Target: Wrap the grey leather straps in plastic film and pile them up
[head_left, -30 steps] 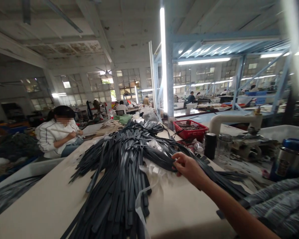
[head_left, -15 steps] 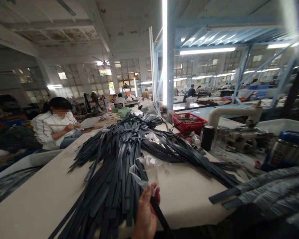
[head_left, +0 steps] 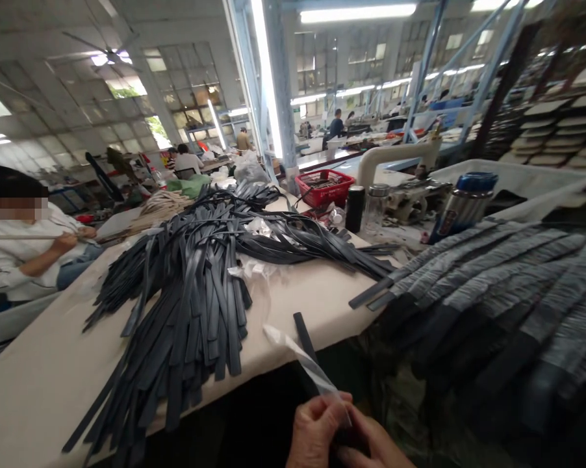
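Note:
Low in the picture, my left hand (head_left: 314, 429) is closed in a pinch on a strip of clear plastic film (head_left: 303, 357). The film's loose end sticks up and away from me. A dark strap (head_left: 303, 335) rises just beyond the film, and its lower part runs down toward my hands. My right hand (head_left: 373, 442) presses against the left one, fingers closed around the lower end of the strap and film; its grip is partly hidden. A large heap of dark flat straps (head_left: 195, 279) lies on the pale table (head_left: 312, 286) ahead.
On the right hang several straps wrapped in film (head_left: 507, 279). Behind them are a blue-lidded flask (head_left: 468, 201), a black bottle (head_left: 355, 208), a glass jar (head_left: 375, 207) and a machine (head_left: 410, 200). A red basket (head_left: 325, 188) stands farther back. A co-worker (head_left: 30, 253) sits at the left.
My view has swung right and down. My left hand has brought the film and strap nearer my body, off the table's edge, and my right hand has come into view beside it.

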Tool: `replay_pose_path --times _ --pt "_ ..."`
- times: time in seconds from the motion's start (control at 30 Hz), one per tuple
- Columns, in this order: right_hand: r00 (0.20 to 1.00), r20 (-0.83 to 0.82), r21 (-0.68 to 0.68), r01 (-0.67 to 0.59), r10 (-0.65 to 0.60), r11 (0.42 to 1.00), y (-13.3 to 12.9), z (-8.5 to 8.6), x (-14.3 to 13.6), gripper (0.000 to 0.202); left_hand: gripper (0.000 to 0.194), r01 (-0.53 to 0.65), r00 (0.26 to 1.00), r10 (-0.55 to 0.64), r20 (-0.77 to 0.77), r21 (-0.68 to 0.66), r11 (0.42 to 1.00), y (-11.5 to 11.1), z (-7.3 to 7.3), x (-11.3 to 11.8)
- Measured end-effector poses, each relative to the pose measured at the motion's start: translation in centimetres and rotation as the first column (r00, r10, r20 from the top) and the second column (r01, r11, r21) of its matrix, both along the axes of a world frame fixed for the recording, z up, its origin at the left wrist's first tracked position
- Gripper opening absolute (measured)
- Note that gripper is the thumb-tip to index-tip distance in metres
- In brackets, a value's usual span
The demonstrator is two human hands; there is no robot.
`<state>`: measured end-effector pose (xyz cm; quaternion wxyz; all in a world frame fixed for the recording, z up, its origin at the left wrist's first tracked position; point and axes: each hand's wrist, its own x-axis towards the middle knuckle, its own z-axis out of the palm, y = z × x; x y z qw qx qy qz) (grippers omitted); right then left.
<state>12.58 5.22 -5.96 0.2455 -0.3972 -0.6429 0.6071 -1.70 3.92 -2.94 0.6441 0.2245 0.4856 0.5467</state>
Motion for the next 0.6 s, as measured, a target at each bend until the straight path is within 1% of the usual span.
replay_pose_path --times 0.03,0.07,0.1,0.13,0.2,0.23,0.3,0.33,0.4,0.47,0.5,0.53,0.6 --pt "0.993 -0.109 -0.044 0.036 -0.041 0.998 0.4 1.1 -1.0 0.061 0.042 0.040 0.994 -0.035 -0.100 0.056 0.998 -0.2 0.2 -0.1" --pt "0.979 -0.188 -0.096 0.060 -0.078 0.994 0.8 2.2 -1.6 0.061 0.039 0.063 0.984 -0.045 -0.175 0.100 0.993 -0.4 0.4 -0.2" --pt "0.968 -0.222 -0.159 0.082 -0.116 0.984 1.0 3.1 -1.9 0.060 0.036 0.069 0.977 -0.043 -0.207 0.123 0.990 -0.4 0.6 -0.4" --pt "0.963 -0.227 -0.214 0.096 -0.145 0.972 1.0 3.8 -1.7 0.061 0.034 0.061 0.979 -0.037 -0.199 0.115 0.992 -0.5 0.8 -0.7" --pt "0.973 -0.154 -0.288 0.123 -0.173 0.950 0.7 4.3 -0.1 0.061 0.034 0.008 0.996 -0.006 -0.084 0.026 1.000 -0.5 1.0 -1.0" --pt "0.978 -0.111 -0.308 0.136 -0.177 0.942 0.3 4.2 1.2 0.060 0.035 -0.027 1.000 0.027 0.004 -0.034 0.999 -0.5 0.9 -1.1" --pt "0.983 -0.071 -0.343 0.137 -0.171 0.929 -1.0 3.5 3.8 0.054 0.034 -0.100 0.977 0.128 0.172 -0.159 0.982 -0.7 0.5 -0.9" --pt "0.985 -0.077 -0.371 0.116 -0.155 0.922 -1.7 3.0 4.9 0.052 0.031 -0.122 0.957 0.174 0.233 -0.220 0.968 -0.9 0.3 -0.7" --pt "0.987 -0.115 -0.425 0.056 -0.115 0.903 -3.2 2.3 6.4 0.048 0.025 -0.116 0.930 0.217 0.296 -0.323 0.939 -1.2 0.0 -0.1" --pt "0.990 -0.114 -0.452 0.027 -0.088 0.892 -4.5 2.0 6.6 0.047 0.022 -0.080 0.930 0.202 0.307 -0.368 0.927 -1.5 0.0 0.5" --pt "0.991 -0.096 -0.453 0.037 -0.090 0.891 -4.9 1.9 6.3 0.047 0.021 -0.055 0.933 0.179 0.311 -0.371 0.927 -1.6 0.1 0.9" --pt "0.992 -0.073 -0.439 0.058 -0.099 0.897 -5.2 1.9 5.9 0.047 0.021 -0.027 0.935 0.153 0.318 -0.368 0.929 -1.7 0.3 1.2" --pt "0.991 -0.012 -0.365 0.118 -0.131 0.923 -5.5 2.1 5.3 0.044 0.023 0.026 0.937 0.103 0.333 -0.363 0.932 -1.8 0.5 1.6"
